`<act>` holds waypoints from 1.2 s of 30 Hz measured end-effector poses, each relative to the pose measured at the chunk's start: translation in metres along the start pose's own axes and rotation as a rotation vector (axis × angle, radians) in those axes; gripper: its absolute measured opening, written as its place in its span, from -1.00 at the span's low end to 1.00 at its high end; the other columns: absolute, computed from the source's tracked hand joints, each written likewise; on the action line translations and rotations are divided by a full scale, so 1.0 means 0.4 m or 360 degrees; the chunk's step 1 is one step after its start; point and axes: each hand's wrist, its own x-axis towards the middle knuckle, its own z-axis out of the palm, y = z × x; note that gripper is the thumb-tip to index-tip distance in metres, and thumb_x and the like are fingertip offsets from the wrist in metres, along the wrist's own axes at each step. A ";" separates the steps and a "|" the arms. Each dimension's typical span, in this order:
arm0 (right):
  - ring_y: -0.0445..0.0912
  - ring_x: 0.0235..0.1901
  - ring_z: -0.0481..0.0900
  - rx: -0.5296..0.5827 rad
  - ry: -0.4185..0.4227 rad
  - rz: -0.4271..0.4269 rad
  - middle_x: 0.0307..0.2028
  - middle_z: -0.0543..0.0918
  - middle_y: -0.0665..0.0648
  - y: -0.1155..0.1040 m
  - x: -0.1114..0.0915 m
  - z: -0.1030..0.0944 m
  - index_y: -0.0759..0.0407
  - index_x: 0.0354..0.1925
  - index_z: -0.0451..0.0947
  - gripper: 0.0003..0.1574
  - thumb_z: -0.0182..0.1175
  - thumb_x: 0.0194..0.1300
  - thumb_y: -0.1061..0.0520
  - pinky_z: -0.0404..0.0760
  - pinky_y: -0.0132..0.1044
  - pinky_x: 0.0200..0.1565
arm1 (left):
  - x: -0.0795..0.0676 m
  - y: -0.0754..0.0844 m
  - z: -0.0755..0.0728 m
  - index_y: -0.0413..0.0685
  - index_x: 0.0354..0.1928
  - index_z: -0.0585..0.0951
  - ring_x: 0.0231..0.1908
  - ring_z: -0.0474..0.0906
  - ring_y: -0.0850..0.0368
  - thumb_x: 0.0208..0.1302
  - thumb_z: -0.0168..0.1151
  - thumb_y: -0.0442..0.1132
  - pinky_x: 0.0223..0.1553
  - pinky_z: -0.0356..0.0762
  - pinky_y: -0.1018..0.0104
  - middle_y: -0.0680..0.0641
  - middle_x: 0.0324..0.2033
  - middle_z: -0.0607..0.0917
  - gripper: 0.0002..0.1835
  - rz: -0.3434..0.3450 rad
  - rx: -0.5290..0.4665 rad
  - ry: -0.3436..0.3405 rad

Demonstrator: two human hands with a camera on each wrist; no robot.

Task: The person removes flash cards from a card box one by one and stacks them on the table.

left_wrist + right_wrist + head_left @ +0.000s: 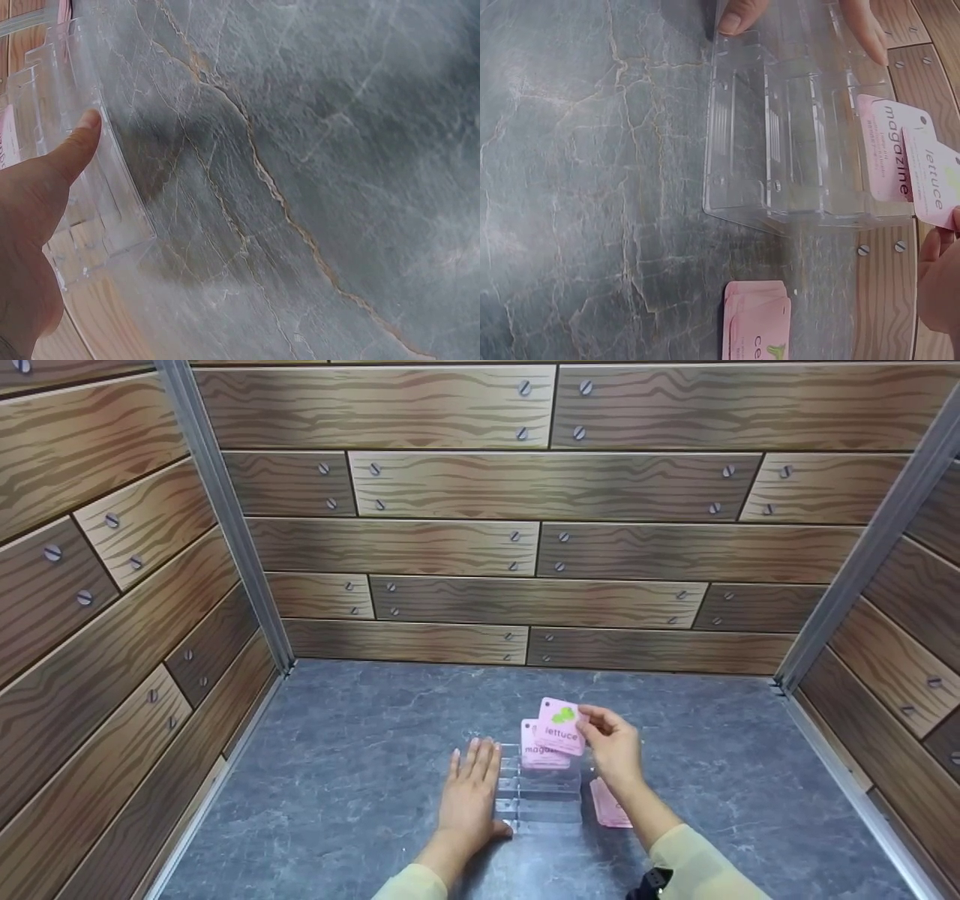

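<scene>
My right hand (615,746) pinches a pink "lettuce" card (560,726) by its right edge, above the back of a clear tiered plastic holder (550,810). Behind the lettuce card a pink "magazine" card (889,148) stands in the rear part of the holder, partly covered by it. My left hand (470,799) rests along the holder's left side with fingers stretched out, and its thumb (79,142) lies against the holder's front. In the right wrist view the front tiers of the holder hold no cards.
A small stack of pink cards (757,322) lies on the grey marbled table (360,750) right of the holder, partly behind my right forearm in the head view. Wood-patterned walls (450,547) enclose the table at the back and both sides.
</scene>
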 end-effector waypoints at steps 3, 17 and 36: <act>-0.24 -0.31 0.68 0.0042 -0.0006 0.0035 -0.15 0.77 0.35 -0.007 0.000 -0.005 0.47 0.08 0.69 -0.69 0.31 0.38 0.44 0.73 -0.45 -0.29 | 0.000 0.000 0.000 -0.19 0.64 0.22 0.61 0.13 -0.14 -0.35 0.67 0.46 0.59 0.11 -0.14 -0.20 0.61 0.26 0.52 0.0006 0.0003 0.0011; -0.16 -0.28 0.70 0.0224 -0.0082 0.0183 0.05 0.63 0.40 -0.037 -0.014 -0.045 0.48 0.31 0.54 -0.50 0.24 0.43 0.46 0.82 -0.27 -0.33 | 0.001 0.001 0.001 -0.20 0.63 0.23 0.61 0.13 -0.14 -0.38 0.69 0.43 0.59 0.10 -0.14 -0.20 0.61 0.26 0.53 0.0000 -0.0030 0.0007; -0.17 -0.42 0.64 0.0159 -0.0210 0.0128 0.26 0.51 0.43 -0.033 -0.029 -0.107 0.38 0.45 0.44 -0.20 0.01 0.25 0.59 0.70 -0.42 -0.39 | 0.000 0.004 -0.002 -0.22 0.62 0.25 0.59 0.17 -0.17 -0.40 0.71 0.42 0.58 0.13 -0.17 -0.23 0.60 0.28 0.53 0.0007 -0.0036 0.0024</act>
